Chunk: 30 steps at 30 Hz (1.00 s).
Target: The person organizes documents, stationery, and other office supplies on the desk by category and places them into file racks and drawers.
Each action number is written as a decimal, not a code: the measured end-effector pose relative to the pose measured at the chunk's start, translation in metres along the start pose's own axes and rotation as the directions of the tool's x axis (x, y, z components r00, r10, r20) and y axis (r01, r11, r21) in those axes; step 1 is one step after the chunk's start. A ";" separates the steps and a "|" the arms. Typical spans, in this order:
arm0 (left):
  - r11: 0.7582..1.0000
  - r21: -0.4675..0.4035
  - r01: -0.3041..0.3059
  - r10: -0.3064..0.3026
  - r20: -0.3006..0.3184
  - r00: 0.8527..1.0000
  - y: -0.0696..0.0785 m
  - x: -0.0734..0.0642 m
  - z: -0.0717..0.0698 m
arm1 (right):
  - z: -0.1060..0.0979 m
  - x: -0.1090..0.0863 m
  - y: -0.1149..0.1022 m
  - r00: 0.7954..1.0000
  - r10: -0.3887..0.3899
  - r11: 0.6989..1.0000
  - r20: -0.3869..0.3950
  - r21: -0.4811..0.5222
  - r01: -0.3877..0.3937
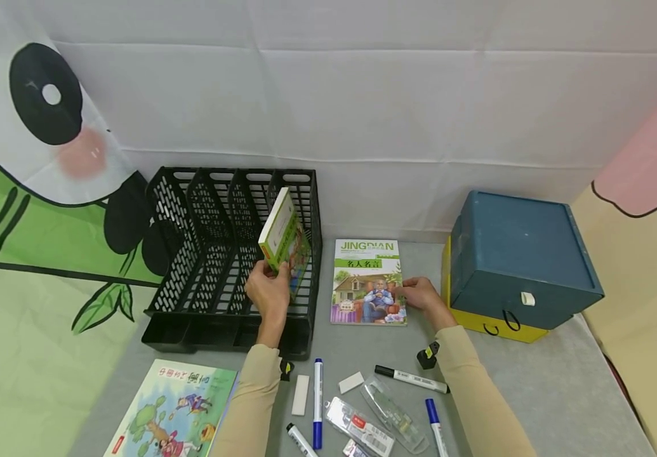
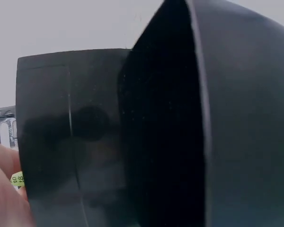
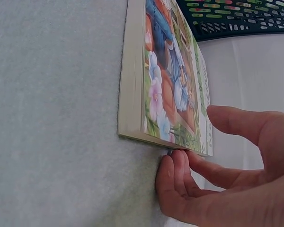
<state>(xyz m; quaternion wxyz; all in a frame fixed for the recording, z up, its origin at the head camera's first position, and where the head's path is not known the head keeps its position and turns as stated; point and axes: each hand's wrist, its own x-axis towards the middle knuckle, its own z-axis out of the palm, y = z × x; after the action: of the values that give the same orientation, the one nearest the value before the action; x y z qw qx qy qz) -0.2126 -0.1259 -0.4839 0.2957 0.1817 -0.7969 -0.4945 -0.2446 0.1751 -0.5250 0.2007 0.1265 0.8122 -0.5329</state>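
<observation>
My left hand [image 1: 269, 289] grips a white-and-green book [image 1: 282, 231] that stands upright in the rightmost compartment of the black mesh rack [image 1: 191, 298]. In the left wrist view black plastic fills most of the picture, and only part of the left hand [image 2: 4, 189] shows at the edge. Flat on the table right of the rack lies a second book [image 1: 367, 282] with a house and a seated figure on its cover. My right hand [image 1: 421, 295] is at this book's right edge. In the right wrist view its fingertips [image 3: 179, 163] touch the edge, with the thumb apart above.
A blue drawer box [image 1: 525, 235] sits atop a yellow one [image 1: 499, 327] at the right. At the front lie several markers [image 1: 318, 403], white erasers [image 1: 300, 395] and clear-packaged items [image 1: 359, 425]. A picture book [image 1: 174, 409] lies front left. A white cloth [image 1: 385, 139] hangs behind.
</observation>
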 end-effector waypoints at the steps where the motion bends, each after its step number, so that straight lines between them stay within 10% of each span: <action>1: 1.000 0.000 -0.001 0.001 -0.001 1.000 0.000 0.001 0.001 | 0.000 0.000 0.000 1.000 0.000 1.000 0.001 -0.002 0.000; 30: 1.000 -0.009 -0.024 0.022 -0.150 0.988 -0.002 0.001 0.021 | -0.001 0.001 0.000 1.000 0.005 1.000 -0.003 0.020 -0.005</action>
<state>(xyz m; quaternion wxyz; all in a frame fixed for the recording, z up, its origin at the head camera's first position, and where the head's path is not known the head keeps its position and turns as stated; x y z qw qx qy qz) -0.2275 -0.1133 -0.4929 0.3614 0.2075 -0.7719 -0.4802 -0.2452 0.1756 -0.5251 0.1997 0.1312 0.8068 -0.5403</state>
